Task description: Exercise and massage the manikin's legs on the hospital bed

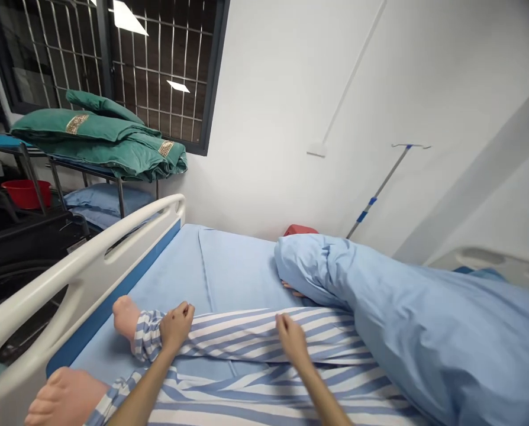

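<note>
Head view: striped pajama trousers [264, 337] gripped on a hospital bed [233, 272].
Left hand [176, 326] clenches the cuff at 9 o'clock; right hand [292, 340] pinches cloth at 12 o'clock.

One head-worn view looks forward and down along a hospital bed [242, 266] — close above the left hand [176, 326] and right hand [291, 340], a window [158, 65] at upper left.

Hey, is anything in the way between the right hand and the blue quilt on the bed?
No hard obstacle shows. The right hand is at the striped pajama leg, and only that fabric lies between the hand and the blue quilt, whose edge sits just to the hand's right.
</note>
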The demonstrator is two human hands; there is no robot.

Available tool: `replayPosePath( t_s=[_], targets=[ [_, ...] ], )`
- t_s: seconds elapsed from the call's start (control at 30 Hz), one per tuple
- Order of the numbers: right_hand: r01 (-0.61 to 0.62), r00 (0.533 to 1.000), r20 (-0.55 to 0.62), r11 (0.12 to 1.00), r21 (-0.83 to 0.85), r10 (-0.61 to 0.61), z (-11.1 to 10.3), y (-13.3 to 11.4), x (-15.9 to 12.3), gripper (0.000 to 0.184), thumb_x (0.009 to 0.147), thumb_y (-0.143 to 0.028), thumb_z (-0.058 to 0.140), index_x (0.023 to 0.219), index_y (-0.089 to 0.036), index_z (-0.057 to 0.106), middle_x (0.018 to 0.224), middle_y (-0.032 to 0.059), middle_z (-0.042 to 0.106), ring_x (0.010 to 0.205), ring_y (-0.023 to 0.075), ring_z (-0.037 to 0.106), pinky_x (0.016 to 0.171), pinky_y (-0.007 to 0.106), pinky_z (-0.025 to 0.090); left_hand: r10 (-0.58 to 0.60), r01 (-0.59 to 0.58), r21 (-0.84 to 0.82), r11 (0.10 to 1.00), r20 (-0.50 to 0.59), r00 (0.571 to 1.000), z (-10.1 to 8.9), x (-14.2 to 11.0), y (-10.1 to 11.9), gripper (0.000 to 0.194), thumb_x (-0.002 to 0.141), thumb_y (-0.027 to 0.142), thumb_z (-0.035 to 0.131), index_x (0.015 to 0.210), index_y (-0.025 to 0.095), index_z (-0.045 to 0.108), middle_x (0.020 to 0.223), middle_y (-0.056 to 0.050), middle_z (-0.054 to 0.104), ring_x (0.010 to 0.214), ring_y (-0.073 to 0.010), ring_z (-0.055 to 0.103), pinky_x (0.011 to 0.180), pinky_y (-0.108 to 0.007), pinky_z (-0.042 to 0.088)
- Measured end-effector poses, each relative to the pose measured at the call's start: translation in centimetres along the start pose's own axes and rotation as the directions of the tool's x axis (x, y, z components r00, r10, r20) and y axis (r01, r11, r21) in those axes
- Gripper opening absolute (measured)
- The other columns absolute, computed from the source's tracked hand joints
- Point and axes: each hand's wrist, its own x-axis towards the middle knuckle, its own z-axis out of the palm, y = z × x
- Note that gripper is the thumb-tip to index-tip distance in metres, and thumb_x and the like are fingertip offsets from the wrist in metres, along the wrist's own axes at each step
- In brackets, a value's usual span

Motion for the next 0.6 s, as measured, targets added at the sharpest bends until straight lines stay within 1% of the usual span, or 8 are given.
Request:
replayPosePath(
  t_s=[0.07, 0.17, 0.27, 0.33, 0.4, 0.47, 0.53, 0.6],
  targets=[
    [0.036, 0.998, 0.035, 0.979, 0.199, -0.043, 1.4, -3.7, -3.2, 0.043, 0.086, -0.047, 0.034, 0.054, -0.019, 0.042, 0.047, -0.0016, 0.044, 0.048, 0.0119, 0.04, 0.049, 0.024, 0.026, -0.01, 0.011, -0.081, 0.997, 0.015, 1.0, -0.9, 0.0, 0.3, 0.027, 0.077, 0.034, 0.038, 0.054, 0.02, 0.042, 0.051, 0.003, 0.043, 0.054, -0.011, 0.033, 0.054, -0.026, 0.015],
    [0.026, 0.991, 0.108, 0.912, 0.41, -0.077, 2.9, -10.1, -6.7, 0.044, 0.086, -0.048, 0.036, 0.052, -0.019, 0.037, 0.048, -0.0038, 0.038, 0.049, 0.0103, 0.036, 0.049, 0.023, 0.026, -0.075, 0.062, -0.243, 0.968, -0.043, 0.996, -3.2, -1.0, 0.6, 0.03, 0.074, 0.032, 0.04, 0.048, 0.018, 0.031, 0.048, 0.004, 0.029, 0.052, -0.0097, 0.029, 0.052, -0.024, 0.018],
    [-0.017, 0.987, 0.146, 0.84, 0.542, -0.074, 4.9, -16.0, -9.6, 0.043, 0.086, -0.047, 0.036, 0.054, -0.02, 0.03, 0.05, -0.0048, 0.032, 0.05, 0.0095, 0.032, 0.05, 0.022, 0.025, -0.074, 0.018, -0.461, 0.887, -0.103, 0.992, -6.2, -3.7, 0.0, 0.033, 0.073, 0.036, 0.041, 0.048, 0.02, 0.026, 0.049, 0.005, 0.023, 0.052, -0.0091, 0.029, 0.052, -0.022, 0.023],
    [-0.035, 0.984, 0.162, 0.822, 0.568, -0.07, 7.0, -18.6, -11.7, 0.042, 0.088, -0.044, 0.035, 0.054, -0.019, 0.03, 0.051, -0.0042, 0.033, 0.051, 0.0097, 0.034, 0.05, 0.023, 0.024, -0.08, 0.007, -0.575, 0.818, -0.103, 0.991, -8.1, -6.2, -1.0, 0.036, 0.073, 0.042, 0.042, 0.049, 0.021, 0.027, 0.05, 0.005, 0.024, 0.052, -0.0093, 0.03, 0.051, -0.022, 0.026],
    [-0.035, 0.982, 0.175, 0.852, 0.522, -0.067, 9.5, -20.1, -13.7, 0.04, 0.088, -0.04, 0.034, 0.054, -0.019, 0.034, 0.05, -0.0026, 0.039, 0.051, 0.0108, 0.038, 0.05, 0.024, 0.021, -0.109, 0.032, -0.635, 0.772, -0.082, 0.991, -9.5, -8.7, -2.3, 0.038, 0.071, 0.048, 0.045, 0.05, 0.021, 0.029, 0.05, 0.005, 0.026, 0.051, -0.0095, 0.029, 0.048, -0.022, 0.027],
    [0.001, 0.98, 0.177, 0.898, 0.44, -0.088, 11.5, -20.6, -15.3, 0.038, 0.088, -0.036, 0.035, 0.055, -0.018, 0.04, 0.05, -0.0004, 0.046, 0.051, 0.012, 0.042, 0.05, 0.026, 0.019, -0.111, 0.048, -0.666, 0.744, -0.053, 0.992, -10.3, -10.6, -3.2, 0.039, 0.069, 0.05, 0.047, 0.049, 0.021, 0.03, 0.049, 0.005, 0.027, 0.051, -0.0095, 0.029, 0.047, -0.022, 0.028],
    [0.041, 0.978, 0.172, 0.922, 0.385, -0.115, 12.7, -20.5, -16.1, 0.037, 0.088, -0.033, 0.036, 0.056, -0.018, 0.045, 0.052, 0.0012, 0.051, 0.052, 0.0127, 0.044, 0.051, 0.027, 0.017, -0.084, 0.044, -0.688, 0.724, -0.024, 0.996, -10.4, -11.9, -3.6, 0.039, 0.067, 0.051, 0.049, 0.05, 0.021, 0.032, 0.049, 0.005, 0.029, 0.051, -0.0097, 0.031, 0.047, -0.022, 0.03],
    [0.04, 0.979, 0.169, 0.917, 0.397, -0.116, 12.9, -20.2, -16.2, 0.039, 0.089, -0.034, 0.035, 0.055, -0.018, 0.045, 0.052, 0.0013, 0.052, 0.052, 0.0126, 0.045, 0.051, 0.027, 0.018, -0.057, 0.037, -0.699, 0.714, -0.005, 0.998, -10.1, -12.4, -3.4, 0.039, 0.067, 0.051, 0.051, 0.05, 0.021, 0.034, 0.049, 0.005, 0.031, 0.051, -0.0098, 0.033, 0.048, -0.022, 0.031]
  ],
)
